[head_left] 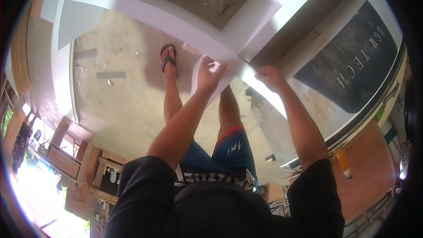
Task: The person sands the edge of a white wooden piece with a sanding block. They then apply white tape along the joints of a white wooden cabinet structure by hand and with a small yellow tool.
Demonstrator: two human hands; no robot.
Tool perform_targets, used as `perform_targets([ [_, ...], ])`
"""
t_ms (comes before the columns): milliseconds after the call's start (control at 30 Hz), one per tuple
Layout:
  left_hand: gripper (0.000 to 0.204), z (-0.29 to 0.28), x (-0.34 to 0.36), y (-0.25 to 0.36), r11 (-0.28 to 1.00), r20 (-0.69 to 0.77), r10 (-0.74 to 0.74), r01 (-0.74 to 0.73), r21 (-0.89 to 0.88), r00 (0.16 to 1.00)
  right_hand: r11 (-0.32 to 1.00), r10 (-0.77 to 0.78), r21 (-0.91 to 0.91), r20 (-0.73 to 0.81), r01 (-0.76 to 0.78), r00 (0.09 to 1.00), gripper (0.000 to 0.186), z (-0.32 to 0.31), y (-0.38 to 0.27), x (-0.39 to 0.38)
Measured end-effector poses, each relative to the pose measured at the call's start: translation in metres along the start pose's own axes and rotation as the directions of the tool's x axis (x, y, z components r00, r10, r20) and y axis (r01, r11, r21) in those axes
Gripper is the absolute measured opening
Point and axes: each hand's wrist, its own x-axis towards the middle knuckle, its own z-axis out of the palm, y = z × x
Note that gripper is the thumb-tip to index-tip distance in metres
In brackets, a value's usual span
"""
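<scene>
A white cabinet frame (176, 20) with several compartments stands in front of me. My left hand (209, 76) is at its near edge, by a short white panel (197, 71). Its thumb and fingers are curved but apart, with white surface showing between them; I cannot tell whether they touch it. To the right, my right hand (270, 78) has its fingers curled together beside the white rail (264, 91). Whatever those fingers pinch, if anything, is hidden.
A dark lettered panel (352, 61) lies at the right. Grey strips (111, 75) and small scraps lie on the floor (128, 110) near my sandalled foot (168, 57). Behind right, an orange bottle (343, 161) rests on a brown table (368, 172); wooden cabinets (66, 156) stand at left.
</scene>
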Motion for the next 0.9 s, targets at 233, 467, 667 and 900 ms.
perform_targets([
  [233,0.087,-0.104,-0.029,0.056,0.542,0.019,0.693,-0.539,0.645,0.72,0.983,-0.134,0.124,-0.008,0.134,0.991,0.009,-0.023,-0.09,-0.087],
  [467,0.081,-0.192,0.001,0.206,0.129,0.294,0.824,-0.666,0.735,0.485,0.909,-0.216,0.344,-0.097,0.237,0.972,0.009,-0.063,-0.198,-0.177],
  [667,0.057,-0.207,-0.011,0.254,-0.08,0.541,0.819,-0.896,0.437,0.191,0.957,-0.142,0.231,-0.158,0.176,0.977,0.013,-0.081,-0.277,-0.28],
  [900,0.077,-0.253,-0.154,0.324,-0.03,0.589,0.777,-0.921,0.389,0.223,0.968,-0.074,0.208,-0.294,0.139,0.953,0.012,-0.082,-0.305,-0.394],
])
